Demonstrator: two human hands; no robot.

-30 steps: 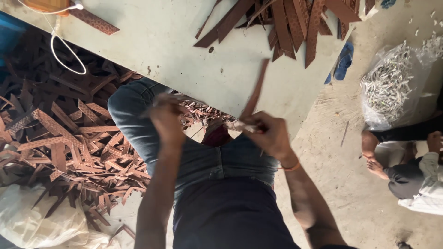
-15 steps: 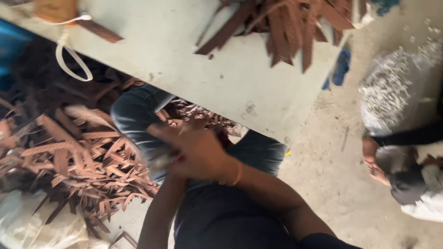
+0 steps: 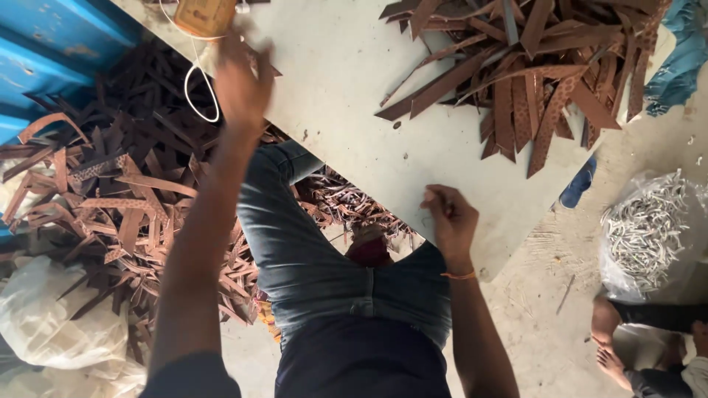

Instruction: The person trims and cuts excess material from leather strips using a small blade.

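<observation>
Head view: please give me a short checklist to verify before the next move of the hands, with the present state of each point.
1. Left hand in view: ok, raised by the white cord.
2. Left hand's hold: cannot tell, blurred.
3. Right hand at the table edge: ok.
4. Right hand's hold: cannot tell, fingers curled.
5. Brown strips on the table: ok, piled far from both hands.
6. Another person's feet apart from the hands: ok.

Table (image 3: 354, 110) middle bare between both hands, brown strip pile (image 3: 531, 74) blocking far right corner, yellow box (image 3: 204, 15) and white cord (image 3: 195, 96) at far left edge.
</observation>
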